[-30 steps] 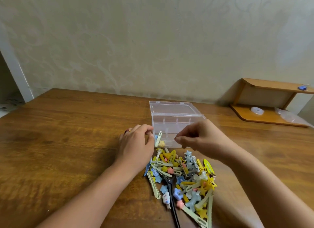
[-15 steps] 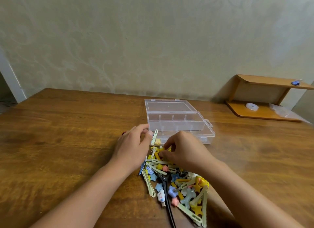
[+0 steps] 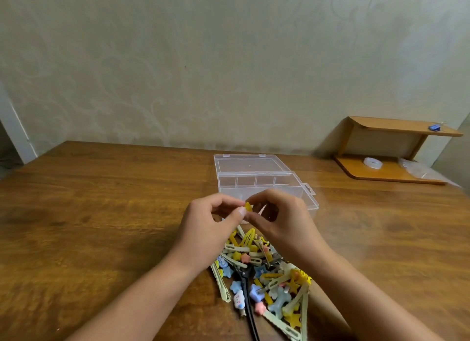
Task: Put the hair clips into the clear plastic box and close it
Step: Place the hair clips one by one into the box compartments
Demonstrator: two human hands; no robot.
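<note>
Left of center, your left hand pinches one end of a small yellow clip, and your right hand pinches the other end, both held up in mid-frame right in front of the clear plastic box. The box sits open just behind your fingers, lid flat toward the wall, compartments looking empty from here. Honest worry: with two hands on a clip that tiny, it can pop out and skitter across the table. Also your wrists hover right over the clip pile at lower center, so a careless drop of the forearm scatters it. Over at the right edge, the wooden shelf is well apart, no issue.
</note>
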